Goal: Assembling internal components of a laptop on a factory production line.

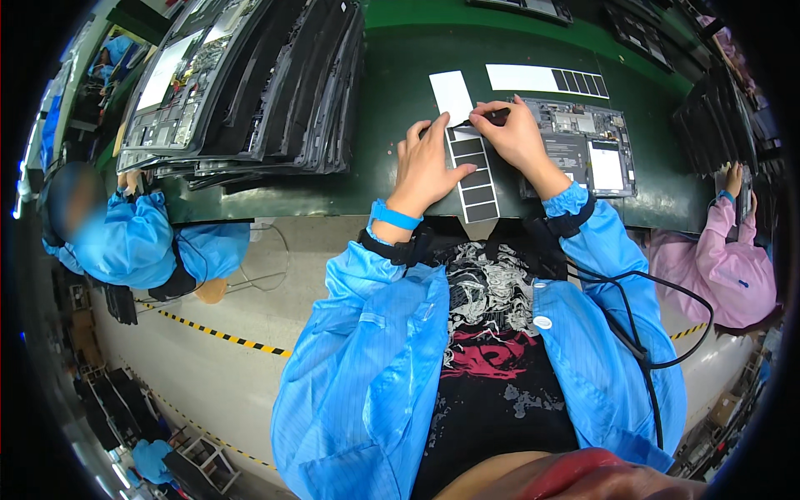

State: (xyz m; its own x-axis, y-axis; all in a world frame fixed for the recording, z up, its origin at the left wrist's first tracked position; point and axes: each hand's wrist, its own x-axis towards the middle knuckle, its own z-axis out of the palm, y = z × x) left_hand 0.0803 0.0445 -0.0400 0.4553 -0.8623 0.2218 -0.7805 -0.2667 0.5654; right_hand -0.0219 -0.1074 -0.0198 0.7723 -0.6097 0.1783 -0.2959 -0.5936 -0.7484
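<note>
A white backing strip with black rectangular pads (479,196) lies at a slant on the green table. My left hand (425,162) rests over its left edge, fingers spread, with the thumb on the pads and a fingertip near the white part. From the right, my right hand (517,137) pinches slim black tweezers (497,117), their tip at the strip between the white part and the pads. Right of the strip, partly under my right wrist, sits an opened laptop base (579,125) with bare circuit boards and a white rectangle (606,165).
A second strip (525,77) with black pads lies beyond the laptop base. Tall stacks of laptop bases (275,92) fill the table's left; more stand at the right (717,117). Co-workers in blue (137,233) and pink (721,258) sit on either side. A black cable (667,364) loops beside my right arm.
</note>
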